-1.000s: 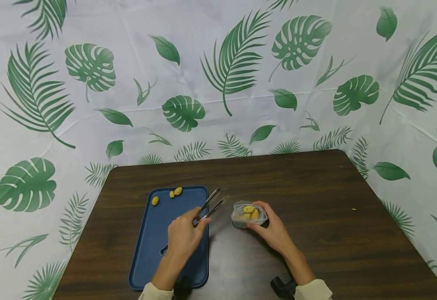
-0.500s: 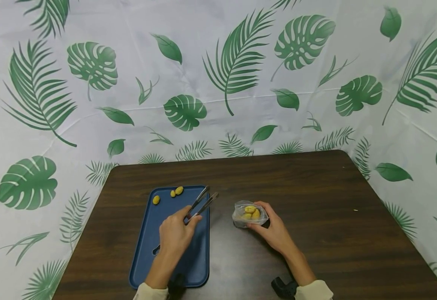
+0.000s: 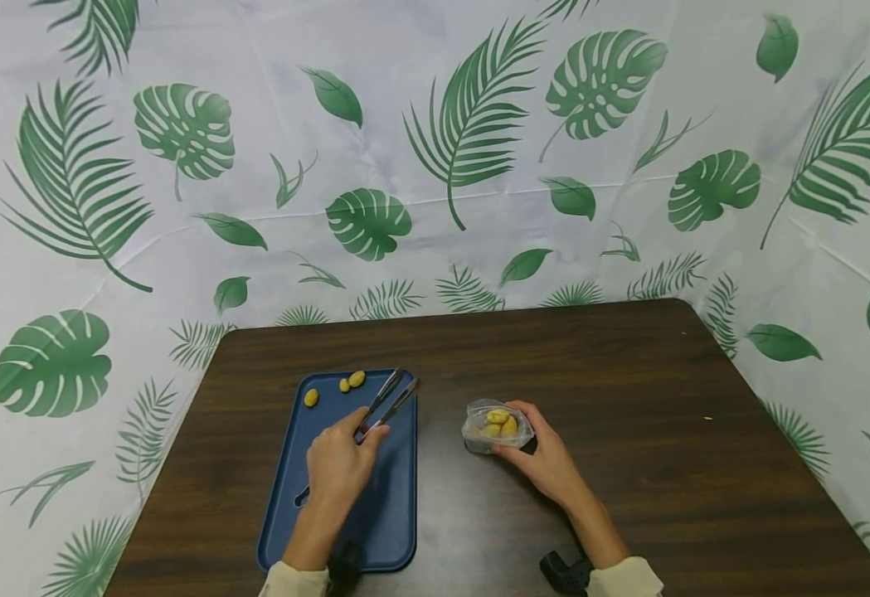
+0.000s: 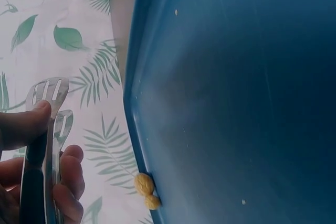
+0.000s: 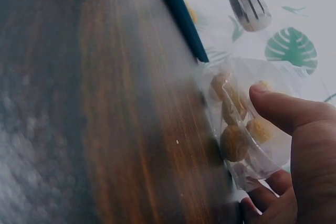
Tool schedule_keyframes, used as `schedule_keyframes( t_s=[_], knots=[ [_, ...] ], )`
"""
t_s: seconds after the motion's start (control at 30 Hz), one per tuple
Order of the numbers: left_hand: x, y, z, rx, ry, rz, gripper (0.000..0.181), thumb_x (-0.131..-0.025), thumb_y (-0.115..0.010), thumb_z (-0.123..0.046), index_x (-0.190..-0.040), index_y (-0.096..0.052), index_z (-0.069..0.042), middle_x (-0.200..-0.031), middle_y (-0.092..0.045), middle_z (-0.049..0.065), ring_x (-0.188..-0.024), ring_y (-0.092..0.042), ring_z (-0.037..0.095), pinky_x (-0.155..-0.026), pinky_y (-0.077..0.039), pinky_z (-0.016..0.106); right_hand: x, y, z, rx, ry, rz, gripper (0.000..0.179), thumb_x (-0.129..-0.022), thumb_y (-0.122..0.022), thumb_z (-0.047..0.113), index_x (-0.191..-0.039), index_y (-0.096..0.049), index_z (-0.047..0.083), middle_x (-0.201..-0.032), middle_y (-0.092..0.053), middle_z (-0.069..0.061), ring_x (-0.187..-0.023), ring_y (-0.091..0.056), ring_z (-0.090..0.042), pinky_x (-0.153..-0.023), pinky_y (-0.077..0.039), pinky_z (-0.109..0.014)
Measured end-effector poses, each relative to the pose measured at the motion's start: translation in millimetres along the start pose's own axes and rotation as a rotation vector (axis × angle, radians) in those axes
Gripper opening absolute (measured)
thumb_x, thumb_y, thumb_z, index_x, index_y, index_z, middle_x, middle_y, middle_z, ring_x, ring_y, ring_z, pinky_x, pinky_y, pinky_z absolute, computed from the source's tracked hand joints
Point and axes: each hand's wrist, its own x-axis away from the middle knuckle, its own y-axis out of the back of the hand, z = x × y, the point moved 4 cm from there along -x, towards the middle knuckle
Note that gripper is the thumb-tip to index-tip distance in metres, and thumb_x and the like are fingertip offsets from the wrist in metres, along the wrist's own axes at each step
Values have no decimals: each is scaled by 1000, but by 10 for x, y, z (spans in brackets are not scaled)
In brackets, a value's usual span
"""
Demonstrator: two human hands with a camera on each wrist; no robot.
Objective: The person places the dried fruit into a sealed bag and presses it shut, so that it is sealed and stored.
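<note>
My left hand (image 3: 337, 464) holds metal tongs (image 3: 402, 395) with slotted tips and dark handles, over the blue tray (image 3: 397, 518). The tips stand apart with nothing between them, pointing at the tray's far right corner. Along the tray's far side lie two touching yellow, wrinkled oval pieces (image 3: 357, 379), and a single yellow piece (image 3: 311, 398) sits near the far left corner. To the right of the tray, my right hand (image 3: 542, 454) grips a clear plastic bag (image 5: 252, 163), its mouth spread and several such pieces (image 5: 234, 142) inside.
The dark wooden table (image 3: 703, 464) backs onto a white cloth (image 3: 270, 50) printed with green leaves. A black object (image 3: 565, 572) shows beside the right wrist. One small pale fleck (image 3: 707, 418) lies on the table at right.
My left hand has moved left with the tongs, from the tray's right edge to over the tray. The right hand and the bag keep their place.
</note>
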Motion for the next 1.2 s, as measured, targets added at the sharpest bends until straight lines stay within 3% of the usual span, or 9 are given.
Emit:
schedule_keyframes(
  t_s=[0.4, 0.7, 1.03, 1.2],
  knots=[
    [-66, 9, 116, -25, 20, -11, 36, -88, -82, -33, -114, -77, -8, -77, -73, 5, -49, -45, 14, -50, -35, 31, 12, 1, 9, 11, 17, -11, 69, -86, -85, 40, -144, -51, 27, -141, -62, -6, -127, -59, -28, -106, -42, -61],
    [-93, 18, 193, -57, 51, -2, 29, -90, -81, -34, -104, -77, -9, -69, -66, 6, -47, -43, 16, -49, -32, 32, 12, 8, 18, 1, 16, -6, 68, -86, -85, 38, -144, -50, 27, -141, -61, -7, -126, -59, -28, -106, -42, -61],
    [-128, 32, 291, -84, 73, -8, 28, -90, -80, -36, -99, -75, -10, -67, -63, 8, -54, -50, 23, -53, -38, 38, 4, -5, 20, -3, 27, 1, 67, -87, -84, 38, -144, -50, 28, -141, -62, -6, -126, -59, -28, -106, -41, -61],
    [-167, 16, 319, -100, 75, 4, 32, -91, -79, -36, -107, -76, -9, -74, -69, 11, -57, -55, 24, -56, -44, 44, 9, -4, 11, -11, 33, -5, 67, -87, -84, 38, -144, -50, 28, -142, -61, -6, -127, -59, -28, -106, -41, -62]
  ],
)
